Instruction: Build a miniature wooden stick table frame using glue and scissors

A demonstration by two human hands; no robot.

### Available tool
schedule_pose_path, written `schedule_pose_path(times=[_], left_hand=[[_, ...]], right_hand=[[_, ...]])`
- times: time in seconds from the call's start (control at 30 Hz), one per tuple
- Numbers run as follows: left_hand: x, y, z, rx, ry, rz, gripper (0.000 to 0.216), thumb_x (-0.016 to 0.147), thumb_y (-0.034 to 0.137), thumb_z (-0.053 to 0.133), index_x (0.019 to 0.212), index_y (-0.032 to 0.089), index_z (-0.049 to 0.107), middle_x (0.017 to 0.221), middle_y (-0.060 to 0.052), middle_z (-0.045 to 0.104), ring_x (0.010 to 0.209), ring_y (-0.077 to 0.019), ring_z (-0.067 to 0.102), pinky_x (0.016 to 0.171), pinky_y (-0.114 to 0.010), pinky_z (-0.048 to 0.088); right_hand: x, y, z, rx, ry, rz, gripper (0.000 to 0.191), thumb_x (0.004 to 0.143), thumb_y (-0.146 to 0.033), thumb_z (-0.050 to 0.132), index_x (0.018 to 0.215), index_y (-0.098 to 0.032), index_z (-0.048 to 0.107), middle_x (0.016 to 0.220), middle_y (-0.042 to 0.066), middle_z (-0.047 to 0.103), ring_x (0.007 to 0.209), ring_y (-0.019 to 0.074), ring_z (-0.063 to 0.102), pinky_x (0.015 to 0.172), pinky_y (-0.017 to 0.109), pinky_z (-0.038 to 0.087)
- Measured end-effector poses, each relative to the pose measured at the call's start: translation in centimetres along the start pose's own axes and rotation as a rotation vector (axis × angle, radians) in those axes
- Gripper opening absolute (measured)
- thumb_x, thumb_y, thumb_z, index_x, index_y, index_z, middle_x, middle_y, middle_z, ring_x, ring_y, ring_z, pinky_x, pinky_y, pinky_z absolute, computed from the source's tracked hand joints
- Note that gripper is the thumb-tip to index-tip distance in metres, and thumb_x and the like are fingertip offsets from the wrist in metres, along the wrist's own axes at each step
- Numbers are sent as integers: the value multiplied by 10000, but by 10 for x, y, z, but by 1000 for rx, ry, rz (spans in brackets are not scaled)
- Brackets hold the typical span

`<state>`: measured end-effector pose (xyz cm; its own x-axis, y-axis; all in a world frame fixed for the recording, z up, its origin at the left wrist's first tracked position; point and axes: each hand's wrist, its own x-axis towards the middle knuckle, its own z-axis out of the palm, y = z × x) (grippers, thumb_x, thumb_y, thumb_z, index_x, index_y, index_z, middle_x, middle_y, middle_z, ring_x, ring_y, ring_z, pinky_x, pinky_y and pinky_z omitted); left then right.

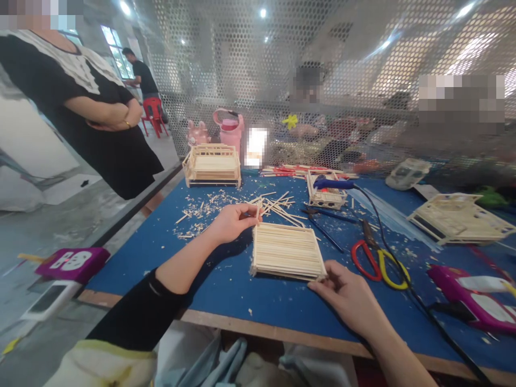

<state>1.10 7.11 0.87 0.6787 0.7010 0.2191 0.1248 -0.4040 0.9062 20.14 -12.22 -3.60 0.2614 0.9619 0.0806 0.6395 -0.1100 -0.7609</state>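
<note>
A small rectangular panel of pale wooden sticks (pixel 288 247), laid side by side, is on the blue tabletop in front of me. At its far left corner my left hand (pixel 234 221) is closed, pinching a short stick (pixel 258 212) that stands up there. My right hand (pixel 342 290) pinches the panel's near right corner between thumb and fingers. Just beyond the panel lies a heap of loose sticks (pixel 282 204). To its right are scissors (pixel 373 258) with one red and one yellow handle, and dark-handled pliers (pixel 322 223).
A stick-built model bench (pixel 213 166) stands at the back left, another stick model (pixel 459 217) at the right. A blue glue gun (pixel 334 184) rests on a small stick basket (pixel 326 200); its cable crosses the right side. Behind is a perforated metal screen (pixel 226 64). A person (pixel 100 107) stands at left.
</note>
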Motion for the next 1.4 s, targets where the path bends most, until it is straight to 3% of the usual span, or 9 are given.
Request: schedule_pose_path(times=[0.4,0.57,0.73,0.87,0.97,1.07,1.17,1.27,1.4], left_hand=[[-2,0,-1,11,15,0,172,693,250,595,812,134,640,826,-42,669,779,-144,605,804,-298,470],[-3,-3,-2,22,7,14,156,693,228,590,809,136,639,838,-42,667,785,-140,603,797,-290,473],[-4,-3,-3,17,-2,2,147,703,210,585,819,144,647,864,-44,675,789,-138,605,799,-286,468],[-4,-1,-4,36,-19,-7,116,698,197,584,778,153,656,867,-36,681,810,-150,605,786,-283,462],[-4,0,-5,56,-19,-9,102,702,209,586,753,154,656,859,-37,683,819,-161,604,777,-280,458],[-5,3,-6,64,-20,-10,103,712,209,580,759,151,650,841,-36,677,797,-154,600,761,-268,458],[-5,9,-6,117,-23,-17,102,722,193,570,774,152,648,804,-24,669,752,-139,588,732,-251,455],[-5,13,-7,167,-26,-21,91,734,186,559,756,161,643,796,-12,669,749,-135,587,717,-238,450],[-6,12,-7,171,-24,-35,95,743,215,554,766,174,636,811,-8,670,758,-139,594,713,-237,456]], right_hand=[[-1,-1,3,-87,73,-15,208,753,-422,522,706,-219,530,566,-23,559,530,145,532,507,238,408],[-3,4,6,21,73,12,225,727,-438,550,717,-213,542,559,-25,541,520,136,516,499,238,419],[7,-2,-27,234,86,71,270,683,-432,564,838,-213,526,617,-16,546,472,121,490,396,225,392],[52,-23,-59,-110,204,-124,211,739,-433,491,700,-229,527,554,-17,531,506,134,488,479,244,410],[106,-35,-59,-483,-44,-266,214,825,-310,417,730,-206,578,644,2,616,593,145,550,575,257,433],[158,-36,-41,-569,-115,-304,170,819,-175,462,816,-164,631,831,57,665,789,176,595,734,289,445],[197,-33,-22,-624,-179,-326,222,837,-138,497,1032,-152,600,1130,104,591,1015,197,549,881,345,417],[216,-33,-11,-667,-305,-315,266,864,-283,522,1105,-175,553,1159,79,561,987,192,563,836,402,466],[225,-40,-16,-682,-465,-280,250,868,-328,514,1043,-162,578,1049,51,603,862,164,597,739,356,507]])
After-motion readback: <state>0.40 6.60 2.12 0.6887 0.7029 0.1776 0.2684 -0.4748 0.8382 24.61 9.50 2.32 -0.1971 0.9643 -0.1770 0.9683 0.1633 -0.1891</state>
